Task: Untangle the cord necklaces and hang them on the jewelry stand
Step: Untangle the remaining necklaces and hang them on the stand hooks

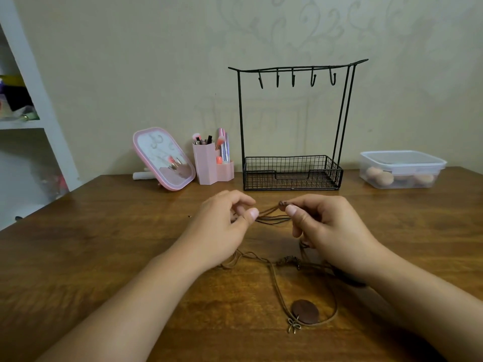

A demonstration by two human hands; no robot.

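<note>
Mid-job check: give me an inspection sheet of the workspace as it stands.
Surface: wooden table.
Job's things: tangled cord necklaces stretched between both hands, the rest trailing on the table; oval wooden pendant and small bow charm lie near; jewelry stand upright, its hooks bare.
Clutter: pink mirror, pink brush holder, lidded plastic box.
Grips: left hand and right hand each pinch the cords.
Cables: nothing seen.
Surroundings: patterned wall, white shelf at left.
</note>
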